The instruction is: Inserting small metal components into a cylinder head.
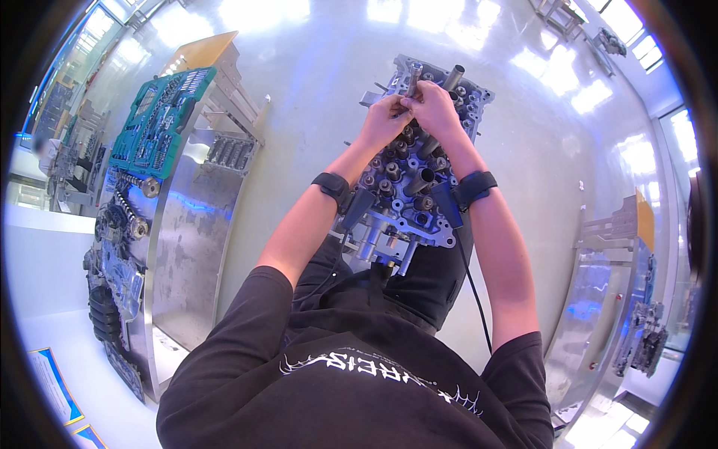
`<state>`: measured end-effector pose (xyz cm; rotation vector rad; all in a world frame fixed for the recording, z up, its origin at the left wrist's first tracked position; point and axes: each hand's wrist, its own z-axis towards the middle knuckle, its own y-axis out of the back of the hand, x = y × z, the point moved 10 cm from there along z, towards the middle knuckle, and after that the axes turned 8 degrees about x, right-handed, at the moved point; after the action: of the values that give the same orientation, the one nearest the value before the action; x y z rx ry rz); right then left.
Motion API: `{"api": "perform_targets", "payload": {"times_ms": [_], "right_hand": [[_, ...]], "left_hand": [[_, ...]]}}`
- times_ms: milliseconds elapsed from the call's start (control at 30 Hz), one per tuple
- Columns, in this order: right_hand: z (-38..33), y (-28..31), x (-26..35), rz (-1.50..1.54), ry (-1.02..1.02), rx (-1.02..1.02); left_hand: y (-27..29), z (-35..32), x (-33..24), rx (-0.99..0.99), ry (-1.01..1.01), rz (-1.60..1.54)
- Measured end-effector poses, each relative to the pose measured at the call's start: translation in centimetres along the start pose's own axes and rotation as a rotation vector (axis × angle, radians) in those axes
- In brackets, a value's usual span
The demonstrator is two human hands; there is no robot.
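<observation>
A metal engine cylinder head [404, 165] extends away from my body, with rows of valve springs and upright tubes along it. Both my hands meet over its far left part, fingertips close together. The fingers of my left hand [386, 121] are curled in a pinch. My right hand [435, 111] is closed too, right beside a slim metal cylinder [415, 73] that rises past the fingertips. What the fingers pinch is hidden between them. A wider tube [455, 76] stands just right of my right hand, and another tube [420, 180] lies nearer me.
On the left, a metal bench [187, 247] carries a green tool case [161, 120] with sockets, shafts [134, 217] and engine parts. Another bench [598, 299] with parts stands at the right. Black wrist straps [476, 188] sit on my arms, and a cable [479, 299] hangs from the right one.
</observation>
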<state>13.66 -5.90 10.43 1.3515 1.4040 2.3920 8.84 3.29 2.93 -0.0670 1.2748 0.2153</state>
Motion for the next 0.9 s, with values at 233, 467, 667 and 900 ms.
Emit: {"api": "perform_targets", "payload": {"times_ms": [233, 467, 667, 900], "right_hand": [[-0.1, 0.6, 0.2, -0.116, -0.019, -0.076], [-0.3, 0.7, -0.1, -0.089, -0.030, -0.042], [-0.3, 0.5, 0.8, -0.022, -0.017, -0.005], [-0.1, 0.0, 0.4, 0.035, 0.076, 0.012]], "left_hand": [[0.3, 0.0, -0.3, -0.033, -0.010, 0.082], [0.2, -0.6, -1.9, -0.064, 0.074, 0.125], [0.7, -0.7, -1.9, -0.066, -0.019, 0.134], [0.5, -0.5, -2.2, -0.050, -0.051, 0.261]]}}
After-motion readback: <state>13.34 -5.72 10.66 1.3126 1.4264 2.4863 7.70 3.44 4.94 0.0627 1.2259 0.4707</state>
